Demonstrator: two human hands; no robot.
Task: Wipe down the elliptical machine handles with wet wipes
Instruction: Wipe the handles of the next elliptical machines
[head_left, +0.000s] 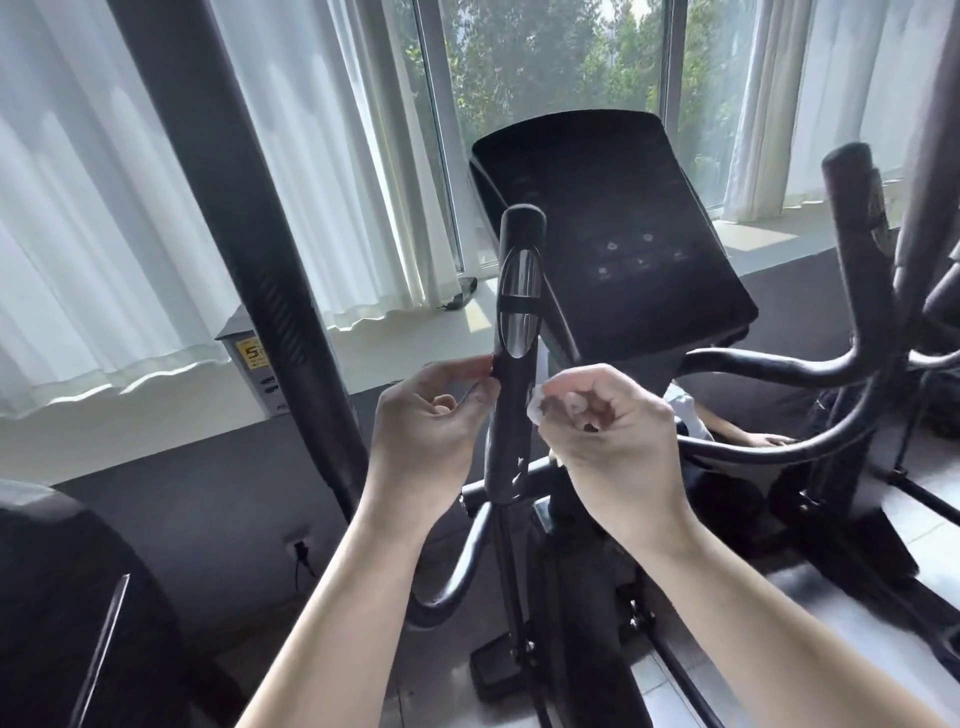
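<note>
Wipe (538, 408) bunched in right hand (613, 431) beside handle (515, 322) that left hand (421, 431) holds.

Home gym room: elliptical machine (613, 234), curtained window (545, 67), sill.

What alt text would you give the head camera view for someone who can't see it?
A person's right hand presses a bunched white wet wipe against the right side of a black upright elliptical handle, while the left hand holds it from the left. Behind sit the dark console and a curtained window.
</note>
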